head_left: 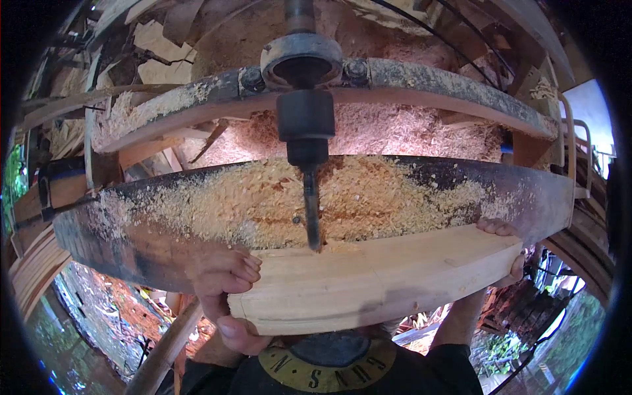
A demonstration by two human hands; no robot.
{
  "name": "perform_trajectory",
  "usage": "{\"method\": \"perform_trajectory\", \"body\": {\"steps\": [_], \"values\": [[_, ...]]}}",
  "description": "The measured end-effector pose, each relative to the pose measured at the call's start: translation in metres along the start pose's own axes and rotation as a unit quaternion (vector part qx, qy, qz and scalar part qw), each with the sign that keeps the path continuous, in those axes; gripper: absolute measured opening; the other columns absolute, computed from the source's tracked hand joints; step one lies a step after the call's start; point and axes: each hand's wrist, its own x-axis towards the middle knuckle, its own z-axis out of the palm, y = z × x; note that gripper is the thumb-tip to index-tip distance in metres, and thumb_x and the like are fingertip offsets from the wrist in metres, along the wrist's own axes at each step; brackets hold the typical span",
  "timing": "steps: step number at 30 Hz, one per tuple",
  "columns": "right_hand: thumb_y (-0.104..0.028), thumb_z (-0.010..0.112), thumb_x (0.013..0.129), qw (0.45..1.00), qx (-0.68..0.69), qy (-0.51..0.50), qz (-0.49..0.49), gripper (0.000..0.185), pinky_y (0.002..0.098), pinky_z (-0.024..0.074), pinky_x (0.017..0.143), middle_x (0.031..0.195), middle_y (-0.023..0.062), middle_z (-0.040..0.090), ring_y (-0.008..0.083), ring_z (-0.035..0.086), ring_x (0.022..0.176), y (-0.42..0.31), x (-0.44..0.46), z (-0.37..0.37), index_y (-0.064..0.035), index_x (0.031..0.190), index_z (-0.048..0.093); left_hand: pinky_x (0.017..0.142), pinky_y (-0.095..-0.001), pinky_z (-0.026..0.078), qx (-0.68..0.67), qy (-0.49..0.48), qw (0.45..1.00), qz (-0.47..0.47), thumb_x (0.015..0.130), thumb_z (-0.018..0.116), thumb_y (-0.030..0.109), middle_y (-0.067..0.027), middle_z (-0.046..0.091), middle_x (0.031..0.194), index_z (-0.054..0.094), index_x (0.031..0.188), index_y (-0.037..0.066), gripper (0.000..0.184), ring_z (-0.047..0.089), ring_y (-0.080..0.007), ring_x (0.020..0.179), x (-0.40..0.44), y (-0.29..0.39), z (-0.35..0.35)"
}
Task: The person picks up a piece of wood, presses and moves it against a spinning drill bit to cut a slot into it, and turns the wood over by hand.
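We clasp the wooden block (375, 276) in our fingers (245, 268): left hand (220, 282) left of the drill bit (312, 207), right hand (517, 268) right of it.

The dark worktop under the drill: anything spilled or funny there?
Yes, loose yellow wood shavings are heaped and scattered across the dark, flat worktop, behind the pale wooden block. It looks messy, but is probably just drilling waste.

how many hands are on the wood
2: the left hand grips the wood's left end; the right hand, partly hidden, grips its right end.
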Motion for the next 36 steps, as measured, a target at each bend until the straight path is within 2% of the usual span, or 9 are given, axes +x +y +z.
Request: {"method": "perform_trajectory", "body": {"steps": [8, 11, 17, 20, 23, 26, 29, 36], "values": [[-0.058, 0.044, 0.093, 1.000, 0.005, 0.013, 0.005, 0.068, 0.0498, 0.0455, 0.093, 0.103, 0.0256, 0.061, 0.0390, 0.061, 0.101, -0.002, -0.001, -0.004, 0.0063, 0.112, 0.059, 0.075, -0.0392, 0.050, 0.009, 0.000, 1.000, -0.007, 0.097, 0.043, 0.055, -0.0177, 0.052, 0.090, 0.052, 0.094, -0.001, 0.057, 0.053, -0.0257, 0.079, 0.003, 0.001, 0.004], [-0.058, 0.044, 0.093, 1.000, 0.005, 0.020, 0.001, 0.069, 0.0496, 0.0453, 0.093, 0.102, 0.0253, 0.061, 0.0386, 0.061, 0.101, -0.001, -0.002, -0.003, 0.0063, 0.112, 0.059, 0.078, -0.0413, 0.047, 0.015, -0.047, 0.999, 0.013, 0.099, 0.041, 0.054, -0.0138, 0.047, 0.095, 0.048, 0.102, 0.002, 0.053, 0.048, -0.0236, 0.080, 0.005, -0.002, 0.001], [-0.059, 0.044, 0.092, 1.000, -0.008, -0.008, 0.006, 0.070, 0.0507, 0.0445, 0.097, 0.104, 0.0235, 0.061, 0.0376, 0.059, 0.103, -0.001, 0.000, -0.015, 0.0059, 0.114, 0.060, 0.080, -0.0407, 0.047, 0.017, -0.050, 0.999, -0.003, 0.099, 0.041, 0.056, -0.0131, 0.047, 0.093, 0.048, 0.101, 0.002, 0.055, 0.048, -0.0233, 0.083, 0.009, 0.003, 0.003], [-0.058, 0.044, 0.092, 1.000, 0.014, 0.003, 0.012, 0.070, 0.0518, 0.0449, 0.098, 0.105, 0.0233, 0.061, 0.0380, 0.059, 0.104, -0.001, 0.001, -0.004, 0.0057, 0.115, 0.060, 0.080, -0.0399, 0.048, 0.032, -0.038, 0.999, -0.006, 0.098, 0.043, 0.063, -0.0123, 0.048, 0.093, 0.049, 0.102, 0.002, 0.061, 0.049, -0.0235, 0.085, 0.009, 0.003, 0.004], [-0.058, 0.045, 0.093, 1.000, 0.026, 0.004, 0.010, 0.070, 0.0521, 0.0457, 0.098, 0.105, 0.0237, 0.062, 0.0385, 0.060, 0.104, 0.000, 0.002, -0.005, 0.0058, 0.115, 0.060, 0.082, -0.0398, 0.049, 0.056, -0.087, 0.994, -0.031, 0.096, 0.050, 0.069, -0.0116, 0.048, 0.096, 0.050, 0.104, 0.003, 0.066, 0.051, -0.0233, 0.088, 0.010, 0.006, -0.008], [-0.058, 0.045, 0.093, 1.000, 0.026, -0.001, 0.016, 0.069, 0.0523, 0.0462, 0.098, 0.106, 0.0240, 0.063, 0.0386, 0.060, 0.104, -0.001, 0.003, -0.005, 0.0059, 0.115, 0.060, 0.084, -0.0403, 0.050, 0.061, -0.079, 0.993, -0.059, 0.095, 0.053, 0.070, -0.0110, 0.048, 0.098, 0.050, 0.106, 0.004, 0.067, 0.051, -0.0229, 0.091, 0.008, 0.008, -0.008], [-0.058, 0.047, 0.092, 1.000, 0.019, 0.006, 0.015, 0.069, 0.0523, 0.0464, 0.097, 0.105, 0.0238, 0.063, 0.0381, 0.061, 0.103, -0.001, 0.003, -0.008, 0.0060, 0.115, 0.060, 0.085, -0.0397, 0.050, 0.037, -0.098, 0.994, -0.023, 0.098, 0.051, 0.068, -0.0107, 0.047, 0.100, 0.049, 0.106, 0.006, 0.063, 0.051, -0.0221, 0.091, 0.013, 0.004, -0.006], [-0.057, 0.046, 0.094, 0.999, 0.034, 0.028, 0.004, 0.069, 0.0506, 0.0458, 0.095, 0.101, 0.0249, 0.061, 0.0376, 0.059, 0.101, 0.001, 0.006, 0.002, 0.0080, 0.113, 0.060, 0.085, -0.0384, 0.049, 0.058, -0.068, 0.995, -0.050, 0.099, 0.045, 0.065, -0.0116, 0.047, 0.099, 0.047, 0.103, 0.006, 0.059, 0.051, -0.0226, 0.091, 0.016, 0.007, -0.001]]}}
